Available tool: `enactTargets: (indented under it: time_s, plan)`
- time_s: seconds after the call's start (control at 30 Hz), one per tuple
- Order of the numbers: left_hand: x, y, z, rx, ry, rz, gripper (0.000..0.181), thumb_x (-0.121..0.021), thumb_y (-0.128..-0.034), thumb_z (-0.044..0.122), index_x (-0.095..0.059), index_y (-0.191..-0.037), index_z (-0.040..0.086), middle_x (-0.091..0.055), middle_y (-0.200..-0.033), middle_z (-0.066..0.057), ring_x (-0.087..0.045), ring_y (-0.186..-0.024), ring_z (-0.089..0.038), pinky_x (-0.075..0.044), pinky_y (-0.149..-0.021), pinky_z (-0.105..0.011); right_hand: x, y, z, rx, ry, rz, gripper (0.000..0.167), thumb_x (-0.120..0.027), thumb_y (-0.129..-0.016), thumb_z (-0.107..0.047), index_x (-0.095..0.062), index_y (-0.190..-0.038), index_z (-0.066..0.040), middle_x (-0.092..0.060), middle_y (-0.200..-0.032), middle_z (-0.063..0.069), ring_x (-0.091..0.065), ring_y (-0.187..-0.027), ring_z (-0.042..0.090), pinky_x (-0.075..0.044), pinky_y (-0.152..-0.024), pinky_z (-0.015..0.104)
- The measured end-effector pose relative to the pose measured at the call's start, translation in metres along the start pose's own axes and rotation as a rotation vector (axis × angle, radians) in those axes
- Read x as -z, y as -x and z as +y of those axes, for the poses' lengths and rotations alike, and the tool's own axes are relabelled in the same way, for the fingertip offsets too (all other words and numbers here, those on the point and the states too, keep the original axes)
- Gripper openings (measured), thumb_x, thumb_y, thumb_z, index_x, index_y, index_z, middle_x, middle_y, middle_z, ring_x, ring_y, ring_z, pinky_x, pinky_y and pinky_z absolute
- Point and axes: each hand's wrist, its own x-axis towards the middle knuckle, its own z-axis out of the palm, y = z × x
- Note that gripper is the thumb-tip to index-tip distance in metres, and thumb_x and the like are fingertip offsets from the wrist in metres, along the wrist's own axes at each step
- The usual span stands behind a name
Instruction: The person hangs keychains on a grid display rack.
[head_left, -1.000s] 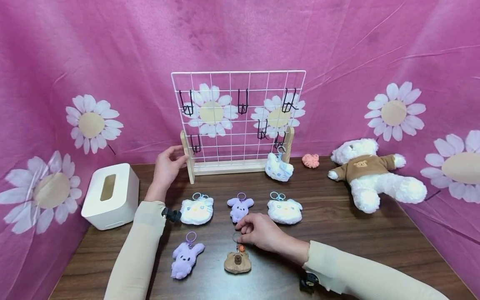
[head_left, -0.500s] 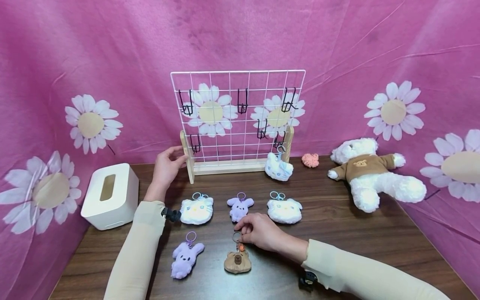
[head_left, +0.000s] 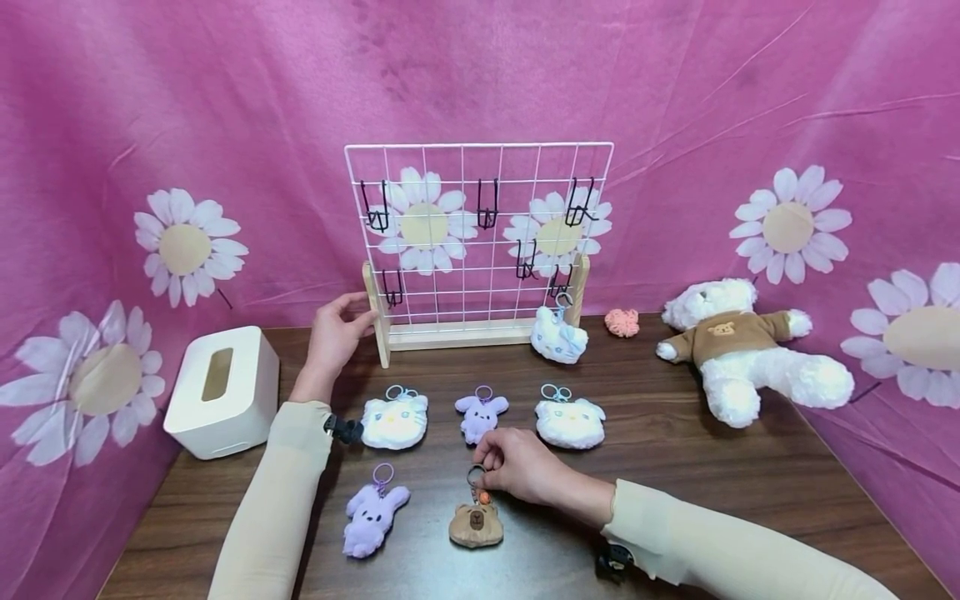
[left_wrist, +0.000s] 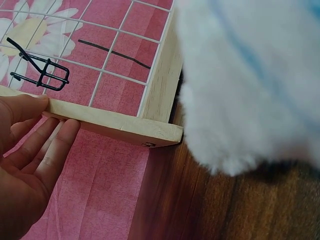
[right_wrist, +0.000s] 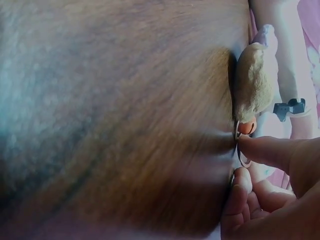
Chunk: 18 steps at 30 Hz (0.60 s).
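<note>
Right up front on the counter (head_left: 675, 450), a purple bunny plush (head_left: 369, 525) lies on the left, and to its right there's the brown capybara keychain (head_left: 476, 527), flat, face up, its orange bell (right_wrist: 246, 125) by the ring. And here's the right hand (head_left: 528, 468): fingers curled, thumb against the metal ring (head_left: 476, 467), fingertips just beside it; whether that pinch is closed, I can't tell.

Behind, three in a row: a white cat plush (head_left: 393, 423), a smaller purple bunny (head_left: 478, 418) close by the right hand, another white cat (head_left: 570, 425). Over on the left sits a white tissue box (head_left: 258, 392).

Farther back, the left hand (head_left: 332, 340) has the rack's wooden post (head_left: 381, 337) gripped, thumb one side, fingers the other! The white wire grid (head_left: 480, 145) carries black hooks (left_wrist: 54, 88), with a blue-bowed cat (head_left: 557, 337) at the lower right one. Right of it, a coral-coloured piece (head_left: 622, 322), then a teddy (head_left: 727, 336) in a brown top, and behind everything, the pink daisy curtain (head_left: 225, 100).
</note>
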Motion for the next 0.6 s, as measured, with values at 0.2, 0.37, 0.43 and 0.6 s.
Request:
enactTargets:
  time_s: [0.2, 0.37, 0.43, 0.6]
  plan:
    - [0.000, 0.001, 0.000, 0.002, 0.004, -0.006, 0.046, -0.075, -0.1081, 0.008, -0.066, -0.152, -0.003, -0.072, -0.138, -0.034, -0.070, -0.093, 0.004, -0.071, -0.091, -0.022, 0.001, -0.003, 0.003, 0.008, 0.025, 0.008, 0.019, -0.093, -0.085, -0.008, -0.075, -0.088, -0.013, -0.070, -0.073, -0.014, -0.060, -0.068, -0.006, -0.056, -0.064, 0.015]
    - [0.000, 0.000, 0.000, -0.007, -0.002, -0.003, 0.044, -0.075, -0.1080, 0.009, -0.067, -0.150, -0.002, -0.073, -0.137, -0.033, -0.071, -0.094, 0.001, -0.072, -0.091, -0.024, 0.007, -0.007, 0.004, -0.005, 0.027, -0.016, 0.010, -0.086, -0.088, -0.006, -0.081, -0.086, -0.014, -0.076, -0.076, -0.009, -0.060, -0.070, -0.005, -0.054, -0.065, 0.016]
    - [0.000, -0.001, 0.000, -0.013, -0.004, -0.001, 0.044, -0.075, -0.1077, 0.008, -0.067, -0.149, -0.003, -0.073, -0.136, -0.033, -0.071, -0.094, 0.001, -0.072, -0.090, -0.023, 0.010, -0.008, 0.003, -0.033, -0.007, -0.042, 0.008, -0.084, -0.090, -0.006, -0.083, -0.089, -0.014, -0.079, -0.079, -0.007, -0.060, -0.071, -0.003, -0.053, -0.065, 0.015]
    - [0.000, -0.001, -0.001, -0.019, -0.002, -0.004, 0.045, -0.076, -0.1070, 0.006, -0.066, -0.150, -0.004, -0.072, -0.137, -0.034, -0.072, -0.093, 0.002, -0.072, -0.092, -0.028, 0.017, -0.009, 0.003, -0.078, -0.093, -0.074, 0.003, -0.085, -0.094, -0.008, -0.086, -0.095, -0.011, -0.082, -0.086, -0.002, -0.063, -0.077, 0.000, -0.054, -0.067, 0.015]
